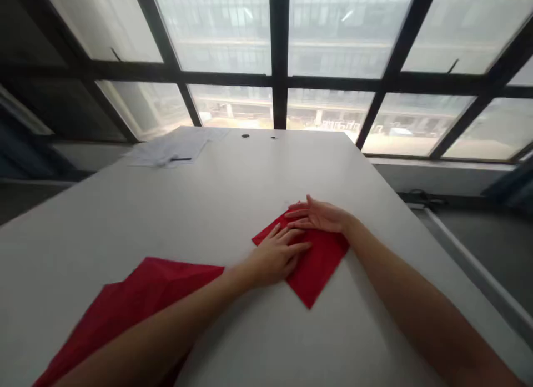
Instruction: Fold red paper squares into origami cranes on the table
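Observation:
A red folded cloth (318, 265), roughly square with one corner toward me, lies flat on the white table. Across its left part rests my left hand (277, 256), palm down with the fingers stretched out. My right hand (318, 216) lies over the far right part of the same cloth, its fingers extended to the left and nothing gripped in them. The fingertips of both hands come close together above the cloth. A larger red cloth (137, 292) is spread at the lower left, partly hidden under my left forearm.
White table (200, 209) spreads out beneath both cloths. Paper sheets (166, 145) lie at its far left, with a dark pen-like object (180, 159) on them. Two small dark spots mark the far end. Large windows with a dark frame (278, 54) stand behind.

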The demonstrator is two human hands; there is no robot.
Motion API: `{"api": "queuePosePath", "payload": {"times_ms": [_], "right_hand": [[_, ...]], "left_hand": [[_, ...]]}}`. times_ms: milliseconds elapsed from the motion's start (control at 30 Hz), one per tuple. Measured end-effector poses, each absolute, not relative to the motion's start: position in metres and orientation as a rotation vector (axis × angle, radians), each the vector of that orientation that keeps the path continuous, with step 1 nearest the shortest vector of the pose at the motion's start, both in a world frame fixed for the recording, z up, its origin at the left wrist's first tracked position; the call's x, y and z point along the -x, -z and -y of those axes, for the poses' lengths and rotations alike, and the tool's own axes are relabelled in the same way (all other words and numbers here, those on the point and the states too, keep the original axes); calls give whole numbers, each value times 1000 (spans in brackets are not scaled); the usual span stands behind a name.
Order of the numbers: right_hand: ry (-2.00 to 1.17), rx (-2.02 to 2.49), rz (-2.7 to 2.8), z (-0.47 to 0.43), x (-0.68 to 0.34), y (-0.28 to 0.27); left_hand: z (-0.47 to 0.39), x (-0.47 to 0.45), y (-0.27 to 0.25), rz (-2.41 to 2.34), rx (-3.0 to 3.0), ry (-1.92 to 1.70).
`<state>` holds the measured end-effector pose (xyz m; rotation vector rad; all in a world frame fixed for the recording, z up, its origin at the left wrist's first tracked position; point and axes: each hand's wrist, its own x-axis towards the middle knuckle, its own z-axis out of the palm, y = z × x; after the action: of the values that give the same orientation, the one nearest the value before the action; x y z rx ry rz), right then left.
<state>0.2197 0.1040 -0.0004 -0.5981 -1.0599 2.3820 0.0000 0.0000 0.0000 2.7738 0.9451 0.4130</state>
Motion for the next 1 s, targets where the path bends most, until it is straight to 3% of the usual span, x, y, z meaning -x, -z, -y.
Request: {"api": "queuePosePath", "payload": {"times_ms": [100,200,400,500,767,867,1000], "right_hand": [[-1847,814,771,-126,-228,5],[-1629,789,732,-128,-232,-1],[-2244,558,1135,-101,-217,-10],[-2237,636,980,-108,-211,2],[-1618,739,593,-135,-220,13],[-1685,608,706,-122,-223,0],[-2131,435,1102,-101,-219,-9]], "left_hand": [[-1,1,4,-976,-2749,-383],[-2,2,4,-973,-2727,-367],[0,4,-3,-905,-2711,-348],[0,5,-2,-902,-2715,-321],[0,6,1,-906,-2725,-278],[0,6,-1,-903,-2724,-270],[1,6,-3,-902,-2725,-284]]}}
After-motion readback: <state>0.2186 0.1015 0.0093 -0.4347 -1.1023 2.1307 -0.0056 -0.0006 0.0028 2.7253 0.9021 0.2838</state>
